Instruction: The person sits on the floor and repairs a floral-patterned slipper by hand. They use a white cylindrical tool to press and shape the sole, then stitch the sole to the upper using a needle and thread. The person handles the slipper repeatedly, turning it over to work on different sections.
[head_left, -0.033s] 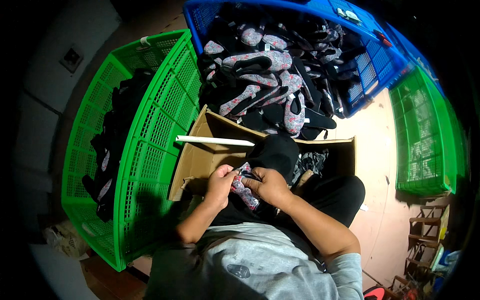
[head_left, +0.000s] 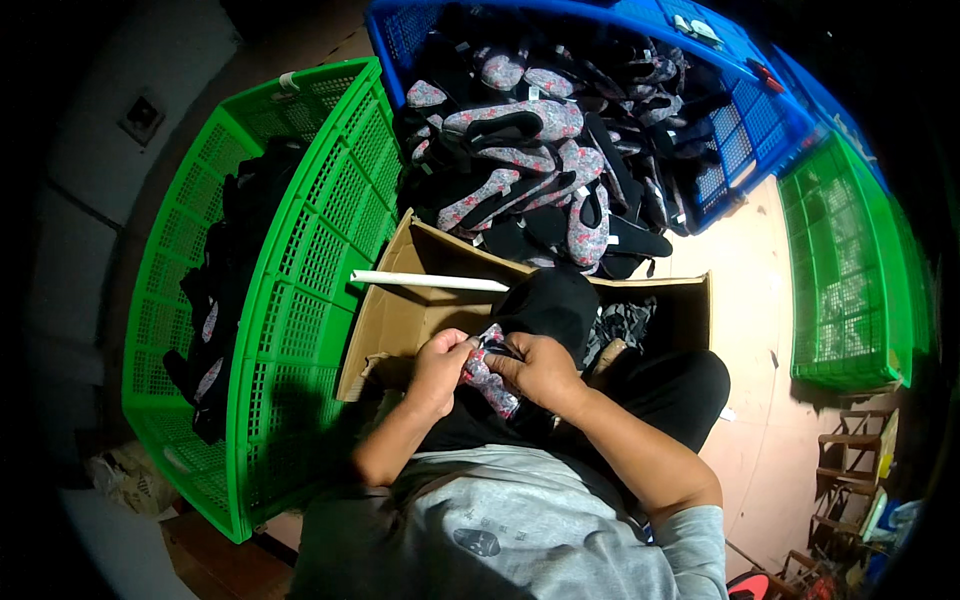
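A small floral-patterned fabric shoe piece with black trim [head_left: 492,385] is pinched between both my hands above my lap. My left hand [head_left: 438,368] grips its left end. My right hand [head_left: 542,370] holds the right end, fingers curled over it. Just beyond my hands lies an open cardboard box [head_left: 398,322], with a white rod [head_left: 430,281] resting across its top edge. My black-trousered knee [head_left: 555,298] rises right behind the piece.
A blue crate [head_left: 745,120] ahead is heaped with several floral and black shoe pieces [head_left: 520,150]. At my left a green crate [head_left: 335,215] holds dark pieces [head_left: 215,300]. Another green crate [head_left: 850,270] stands at the right, wooden stools [head_left: 850,470] below it.
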